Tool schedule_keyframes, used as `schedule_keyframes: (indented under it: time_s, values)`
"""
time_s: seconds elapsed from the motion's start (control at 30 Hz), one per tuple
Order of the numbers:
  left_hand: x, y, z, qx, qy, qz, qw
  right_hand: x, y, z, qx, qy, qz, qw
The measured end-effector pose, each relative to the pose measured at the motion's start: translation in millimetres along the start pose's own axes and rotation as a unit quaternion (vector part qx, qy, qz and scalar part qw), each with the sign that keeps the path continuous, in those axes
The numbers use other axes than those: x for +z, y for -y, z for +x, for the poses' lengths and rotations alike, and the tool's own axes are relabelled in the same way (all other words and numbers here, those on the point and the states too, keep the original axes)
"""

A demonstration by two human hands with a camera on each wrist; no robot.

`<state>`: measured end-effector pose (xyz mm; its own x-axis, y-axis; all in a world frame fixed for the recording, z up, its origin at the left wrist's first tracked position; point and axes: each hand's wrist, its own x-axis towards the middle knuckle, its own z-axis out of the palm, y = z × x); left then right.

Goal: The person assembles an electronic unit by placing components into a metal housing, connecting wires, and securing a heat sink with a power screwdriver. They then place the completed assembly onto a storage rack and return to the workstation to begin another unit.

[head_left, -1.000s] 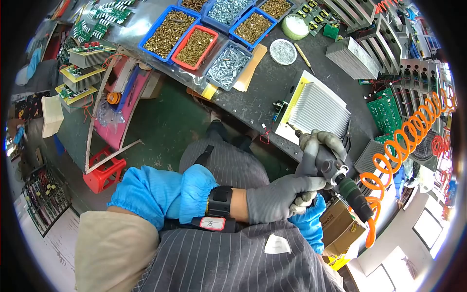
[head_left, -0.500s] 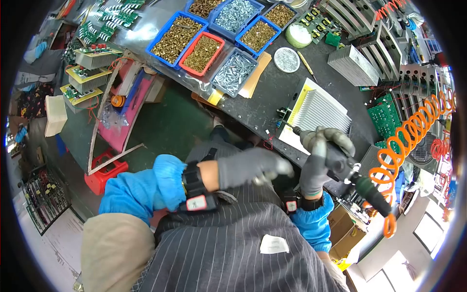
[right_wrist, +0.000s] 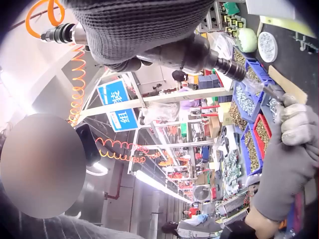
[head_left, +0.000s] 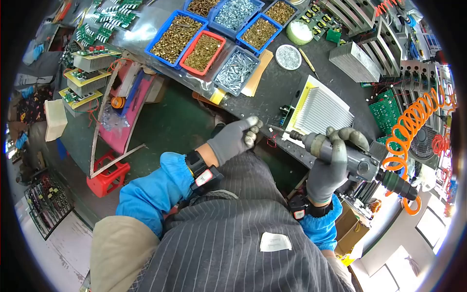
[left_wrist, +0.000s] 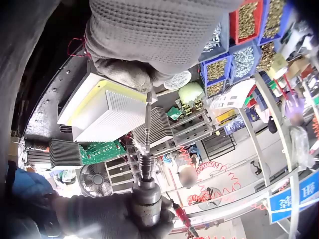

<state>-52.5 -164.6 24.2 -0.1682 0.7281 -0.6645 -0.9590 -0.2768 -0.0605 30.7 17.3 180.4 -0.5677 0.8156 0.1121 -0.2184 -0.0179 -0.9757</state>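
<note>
My right hand (head_left: 331, 168), in a grey glove, grips a pneumatic screwdriver (head_left: 361, 163) around its body. Its long thin bit (left_wrist: 148, 122) points left toward my other hand. The gloved left hand (head_left: 234, 138) is raised before the bench edge with fingers curled and fingertips close to the bit's tip. I cannot tell whether those fingers pinch something small. Behind the bit, a finned heat sink (head_left: 325, 112) with a yellow strip lies on a white board. A small green circuit part (head_left: 285, 115) sits at its left edge.
Blue, red and grey bins of brass and silver hardware, including a red bin (head_left: 202, 52), stand at the bench's back left. A white dish (head_left: 288, 57) and a pen-like stick (head_left: 307, 60) lie behind the heat sink. An orange coiled hose (head_left: 413, 124) hangs at right.
My left hand has moved away from the right hand, then forward to the bit's tip. The screwdriver has swung more level, its bit now pointing left over the bench edge.
</note>
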Motion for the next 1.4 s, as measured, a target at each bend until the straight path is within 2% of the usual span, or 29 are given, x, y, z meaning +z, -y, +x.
schedule_keyframes:
  time_s: [0.03, 0.13, 0.17, 0.23, 0.3, 0.33, 0.43, 0.57, 0.63, 0.7, 0.73, 0.77, 0.8, 0.83, 0.9, 0.93, 1.0, 1.07, 1.13, 1.17, 1.23, 1.4]
  values:
    - [-9, -8, -4, 0.016, -0.018, 0.002, 1.0, 0, 0, 1, -0.013, 0.001, 0.012, 1.0]
    - [-58, -51, -2, 0.16, -0.111, 0.053, 0.979, 3, 15, 6, 0.004, 0.003, 0.018, 1.0]
    - [-75, -70, 4, 0.21, -0.146, 0.056, 0.965, 0, 15, 8, -0.006, 0.007, 0.01, 1.0]
    - [-92, -104, 11, 0.29, -0.187, 0.163, 0.924, -6, 11, 8, -0.015, -0.001, -0.011, 1.0]
    - [-87, -130, 15, 0.309, -0.268, 0.143, 0.901, -8, 10, 6, -0.054, -0.004, -0.084, 0.995]
    - [-84, -138, 15, 0.326, -0.304, 0.154, 0.882, -8, 13, 6, -0.013, -0.009, -0.023, 1.0]
    - [-100, -165, 20, 0.33, -0.328, 0.211, 0.86, -9, 18, 1, 0.019, 0.006, -0.047, 0.999]
    - [-100, -164, 3, 0.279, -0.292, 0.211, 0.89, -20, 12, 0, -0.027, 0.004, -0.085, 0.996]
    - [-102, -136, -2, 0.387, -0.111, 0.372, 0.836, -18, 15, 1, -0.021, -0.002, -0.067, 0.998]
    - [-61, -101, -27, 0.351, -0.053, 0.521, 0.776, -18, 18, 2, -0.018, -0.01, -0.056, 0.998]
    - [-39, -91, -36, 0.256, -0.01, 0.291, 0.922, -18, 20, 3, -0.011, -0.015, -0.023, 1.0]
    - [-19, -81, -42, 0.136, 0.03, 0.037, 0.99, -18, 22, 4, -0.005, -0.019, 0.008, 1.0]
    - [-8, -65, -47, 0.142, 0.057, 0.074, 0.985, -16, 25, 3, 0.007, -0.012, 0.048, 0.999]
    - [-5, -57, -45, 0.133, 0.061, 0.076, 0.986, -16, 28, 3, 0.017, -0.012, 0.057, 0.998]
    - [0, -43, -41, 0.102, 0.122, 0.087, 0.983, -22, 30, 5, 0.021, -0.001, 0.044, 0.999]
    - [14, -36, -44, 0.087, 0.087, 0.085, 0.989, -22, 32, 5, 0.018, -0.008, 0.039, 0.999]
    - [21, -24, -39, 0.083, 0.083, 0.105, 0.988, -20, 35, 3, 0.038, 0.001, 0.102, 0.994]
    - [29, -16, -35, 0.084, 0.077, 0.125, 0.986, -19, 37, 1, 0.035, -0.002, 0.093, 0.995]
    - [36, -8, -31, 0.101, 0.034, 0.22, 0.97, -22, 37, 0, 0.017, -0.002, 0.04, 0.999]
    - [39, -4, -29, 0.097, 0.034, 0.223, 0.969, -23, 36, 0, 0.017, -0.006, 0.039, 0.999]
    - [42, 2, -25, 0.101, -0.015, 0.255, 0.962, -25, 35, -3, 0.004, -0.009, 0.038, 0.999]
    - [35, 7, -16, 0.091, 0.033, 0.261, 0.961, -32, 38, -1, 0.027, -0.007, 0.108, 0.994]
